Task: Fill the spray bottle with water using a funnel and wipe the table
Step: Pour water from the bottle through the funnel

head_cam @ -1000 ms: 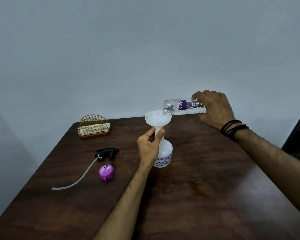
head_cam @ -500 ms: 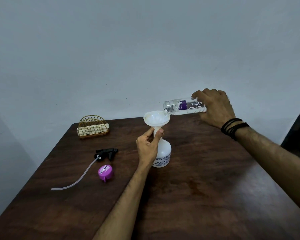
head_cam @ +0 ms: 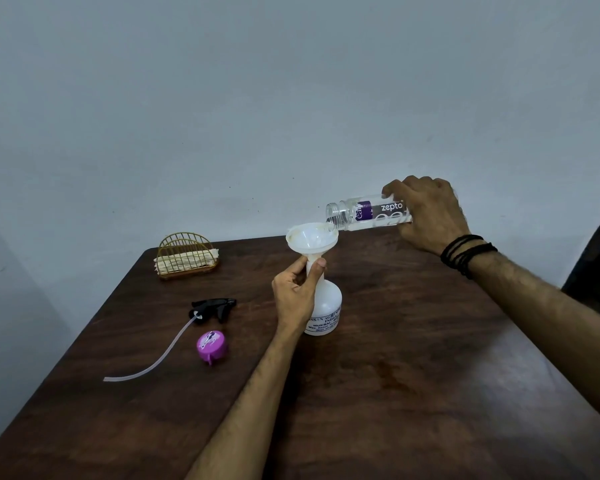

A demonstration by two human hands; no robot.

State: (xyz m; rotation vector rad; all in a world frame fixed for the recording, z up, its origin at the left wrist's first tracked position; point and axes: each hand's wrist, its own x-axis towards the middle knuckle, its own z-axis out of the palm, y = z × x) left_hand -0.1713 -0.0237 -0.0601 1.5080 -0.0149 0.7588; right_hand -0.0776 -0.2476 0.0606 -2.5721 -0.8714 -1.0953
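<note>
A dark wooden table [head_cam: 413,375] filled the lower half of the view, set against a plain pale wall [head_cam: 291,98]. Above its far right part the right hand [head_cam: 426,213] was wrapped around the base end of a clear water bottle [head_cam: 364,214], fingers curled tight on it, black cords [head_cam: 466,252] around the wrist. The bottle lay almost level with its open mouth just over the rim of the funnel. Its purple and grey label read "zepto", with part of another word, "caf", beside it. A little water showed along its lower side near the mouth.

The white spray bottle [head_cam: 328,306] stood upright near the middle of the table, uncapped. Its label carried small print; "INDIA" and "MUMBAI" could be read, the rest too small to tell. How much water it held could not be told through the cloudy plastic. The white funnel [head_cam: 310,239] sat in its neck, and the left hand [head_cam: 297,292] pinched the funnel stem between thumb and fingers.

At the far left a gold wire basket [head_cam: 187,254] held a folded pale cloth [head_cam: 184,261]. Nearer lay the black spray trigger head [head_cam: 213,308] with its long clear dip tube [head_cam: 153,355], and just beside it a purple cap [head_cam: 211,345] with a small picture on top, too small to read.
</note>
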